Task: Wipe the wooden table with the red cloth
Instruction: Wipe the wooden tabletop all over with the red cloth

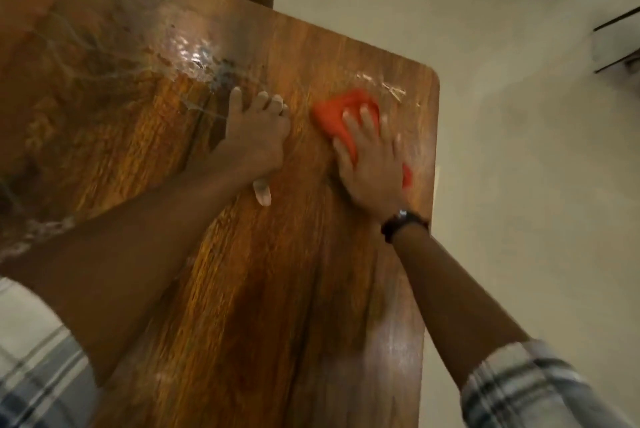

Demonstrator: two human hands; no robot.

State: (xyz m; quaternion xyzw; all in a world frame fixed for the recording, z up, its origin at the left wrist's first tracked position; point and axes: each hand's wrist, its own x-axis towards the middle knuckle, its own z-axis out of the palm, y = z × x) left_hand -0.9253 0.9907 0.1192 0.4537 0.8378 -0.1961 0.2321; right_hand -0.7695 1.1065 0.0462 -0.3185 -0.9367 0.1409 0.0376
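Nearest the camera: plaid sleeves, left (38,375) and right (530,389), pushed up; both forearms bare and reaching out over the wooden table (277,289). Dark wristwatch (401,221) on the right wrist.

Left hand (256,137): open, holds nothing. Fingers spread with tips on the wood, thumb pointing back toward the body.

Right hand (370,157): open, palm down, fingers straight and slightly apart, pressing flat on the red cloth (346,112). No curl round it.

Cloth lies bunched on the tabletop near the rounded far-right corner, mostly under and ahead of the right fingers, with a small bit showing beside the heel of the hand.

Farther left: glossy streaks and smears (187,47) catching light. Pale floor (519,185) beyond the table's right edge.
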